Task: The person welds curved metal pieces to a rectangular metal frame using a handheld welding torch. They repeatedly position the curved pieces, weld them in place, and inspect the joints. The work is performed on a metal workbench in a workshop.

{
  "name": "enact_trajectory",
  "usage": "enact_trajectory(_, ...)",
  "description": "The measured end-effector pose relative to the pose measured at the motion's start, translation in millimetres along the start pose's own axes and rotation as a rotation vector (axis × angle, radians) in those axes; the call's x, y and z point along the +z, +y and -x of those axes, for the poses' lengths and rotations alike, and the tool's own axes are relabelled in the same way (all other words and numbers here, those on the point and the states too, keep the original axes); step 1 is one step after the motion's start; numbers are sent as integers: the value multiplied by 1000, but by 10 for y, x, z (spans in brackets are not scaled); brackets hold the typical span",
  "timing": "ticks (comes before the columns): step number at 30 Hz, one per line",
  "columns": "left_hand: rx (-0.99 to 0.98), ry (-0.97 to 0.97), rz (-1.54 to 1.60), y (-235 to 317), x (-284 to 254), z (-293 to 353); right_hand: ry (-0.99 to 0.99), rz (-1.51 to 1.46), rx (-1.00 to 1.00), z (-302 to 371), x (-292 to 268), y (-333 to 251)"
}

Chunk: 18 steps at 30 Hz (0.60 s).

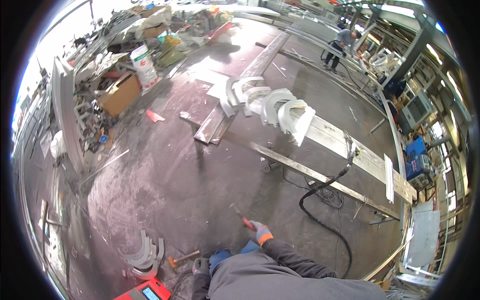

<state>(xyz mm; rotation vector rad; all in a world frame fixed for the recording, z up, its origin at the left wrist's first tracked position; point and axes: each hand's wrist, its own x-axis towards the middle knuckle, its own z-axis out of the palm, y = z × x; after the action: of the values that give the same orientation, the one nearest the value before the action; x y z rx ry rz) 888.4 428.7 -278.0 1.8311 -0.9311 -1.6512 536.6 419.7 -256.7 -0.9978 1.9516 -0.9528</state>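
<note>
In a grey glove with an orange cuff, my right hand (262,233) is wrapped round a red-handled hammer (246,221), its grey end pointing forward over the floor. My left hand (201,266), in a dark grey glove, is curled beside my knee; what it holds, if anything, is hidden. Just ahead of it a mallet (185,258) with a wooden handle and orange-brown head lies on the floor. To the left of the mallet stand several curved grey metal pieces (146,257). Below them is a red machine (150,291) with a lit screen.
Ahead, a low metal frame (305,170) carries long planks and curved white pieces (272,107). A black hose (312,214) droops from it to the floor. Scrap, a cardboard box (120,95) and a white bucket (144,67) crowd the left. Another person (342,45) works far right.
</note>
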Motion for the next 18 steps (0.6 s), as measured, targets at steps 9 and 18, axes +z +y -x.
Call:
enact_trajectory(9,355,-179,-309,493,1690,263,-389,134,30,-153,-1558,100)
enact_trajectory(18,246,-143,-175,969,2375,-391,431,-810,920,394,-2485,3047)
